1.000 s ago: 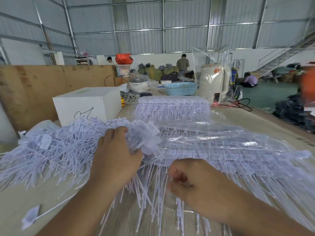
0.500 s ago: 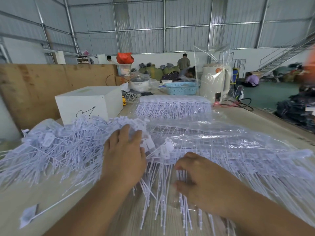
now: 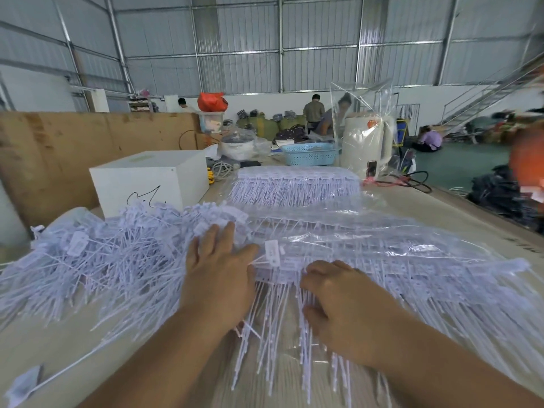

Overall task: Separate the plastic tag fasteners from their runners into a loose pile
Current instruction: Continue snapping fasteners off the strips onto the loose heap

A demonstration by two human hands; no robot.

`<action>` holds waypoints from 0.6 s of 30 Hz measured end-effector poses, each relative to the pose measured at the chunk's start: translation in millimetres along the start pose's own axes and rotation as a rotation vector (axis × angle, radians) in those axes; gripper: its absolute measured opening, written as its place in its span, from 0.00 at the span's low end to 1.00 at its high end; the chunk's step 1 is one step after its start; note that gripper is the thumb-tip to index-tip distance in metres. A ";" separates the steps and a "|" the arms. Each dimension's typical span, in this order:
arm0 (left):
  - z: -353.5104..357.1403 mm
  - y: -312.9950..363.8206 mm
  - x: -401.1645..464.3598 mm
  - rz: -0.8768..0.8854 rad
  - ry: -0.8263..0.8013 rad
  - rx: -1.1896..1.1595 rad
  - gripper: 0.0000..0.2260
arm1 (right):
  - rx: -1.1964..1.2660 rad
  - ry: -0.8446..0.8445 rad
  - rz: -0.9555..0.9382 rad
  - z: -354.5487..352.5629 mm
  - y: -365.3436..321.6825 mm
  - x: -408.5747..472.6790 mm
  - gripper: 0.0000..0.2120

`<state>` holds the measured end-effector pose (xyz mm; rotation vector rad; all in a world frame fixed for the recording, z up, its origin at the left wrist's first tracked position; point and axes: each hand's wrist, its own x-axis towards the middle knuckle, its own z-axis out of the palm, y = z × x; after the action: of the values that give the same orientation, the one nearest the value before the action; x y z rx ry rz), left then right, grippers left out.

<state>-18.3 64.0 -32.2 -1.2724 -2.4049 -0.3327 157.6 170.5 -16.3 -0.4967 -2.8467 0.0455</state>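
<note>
Your left hand (image 3: pixel 219 278) has dropped its bunch: a second ago it was fisted round a clump of fasteners at the edge of the loose pile (image 3: pixel 97 260), now its fingers lie straight and slightly spread, flat on the pile's right margin, holding nothing. So one more batch has gone over to the pile on the bench's left side. Your right hand (image 3: pixel 344 307) has shifted a little toward the far edge and its fingers stay curled down over the heads of the fasteners on their runners (image 3: pixel 382 260), pressing or pinching that row; whether the thumb closes round them, cannot tell. One loose tag head (image 3: pixel 272 252) stands up just between the two hands. The uncut stock, under clear film, runs from your right hand across to the bench's right edge, with a second bundle (image 3: pixel 294 187) nearer the far edge, beside the white box (image 3: pixel 147 181) and in front of the kettle (image 3: pixel 368 145) and blue basket (image 3: pixel 309 154). Judged from that, the pile is large but plenty is left on the runners, so the job is perhaps half through. Next is likely another grab with the left hand while the right one pins the runner; watch for stray tails sliding off the near edge.
</note>
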 end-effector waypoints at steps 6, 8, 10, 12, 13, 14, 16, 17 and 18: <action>-1.9 7.3 -2.3 -0.022 -0.028 -0.031 0.22 | -0.021 0.004 0.031 -5.4 5.1 -1.1 0.13; -3.7 11.8 -4.4 0.038 -0.013 -0.088 0.25 | -0.052 0.017 0.028 -3.5 4.8 -0.3 0.12; -7.3 17.0 -6.4 0.151 0.038 -0.187 0.24 | -0.046 0.043 0.039 -0.2 4.9 2.0 0.08; -11.2 21.9 -8.3 0.272 0.040 -0.299 0.21 | -0.041 0.047 0.051 3.6 3.5 3.8 0.07; -12.3 23.6 -9.4 0.315 0.017 -0.331 0.20 | -0.047 0.040 0.061 5.5 2.9 4.7 0.11; -12.4 24.8 -11.0 0.341 -0.014 -0.340 0.20 | -0.050 0.029 0.075 7.2 3.1 5.9 0.13; -9.8 24.9 -13.2 0.335 -0.057 -0.297 0.19 | -0.051 0.017 0.102 8.6 3.1 8.0 0.14; -8.4 23.8 -13.2 0.317 -0.054 -0.257 0.17 | -0.053 0.015 0.114 9.0 3.1 8.7 0.12; -8.1 22.6 -12.9 0.295 -0.038 -0.225 0.16 | -0.055 0.013 0.120 9.6 3.4 9.1 0.11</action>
<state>8.9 64.0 -30.2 -1.7214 -2.2136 -0.5039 148.0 176.9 -23.6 -0.6758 -2.8088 -0.0139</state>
